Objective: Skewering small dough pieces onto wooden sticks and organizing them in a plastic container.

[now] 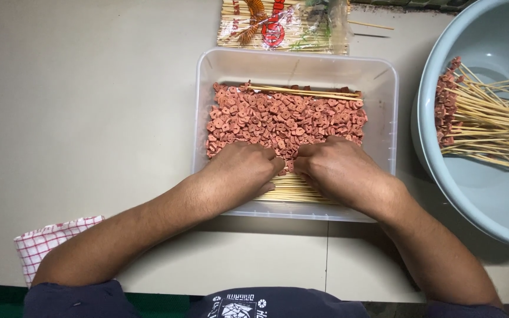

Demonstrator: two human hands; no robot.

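Bench: pale, wide, carries everything I can see from the head camera.

Basin, grey-blue, well off to the right of the fingers. In it a loose fan of finished skewers, each with reddish pieces threaded at one end. I judge that pile as the done share: a fair handful, not a full basin.

Tray, clear plastic, straight ahead. Most of its floor beyond the fingers is covered by small reddish-brown meat pieces, a thick layer. That reads to me as the larger share left to do.

Bare sticks lie in a bundle along the near side of the tray, under and just behind the fingers; a few more sticks lie across the far edge of the meat.

Left hand and right hand both rest in the tray, knuckles up, tips meeting at the near edge of the meat. Fingers curled and pressed together on both; what they pinch is hidden under them, so I cannot tell if it is a stick or a piece.

Packet of sticks beyond the tray, opened. Checked red cloth near the left elbow.
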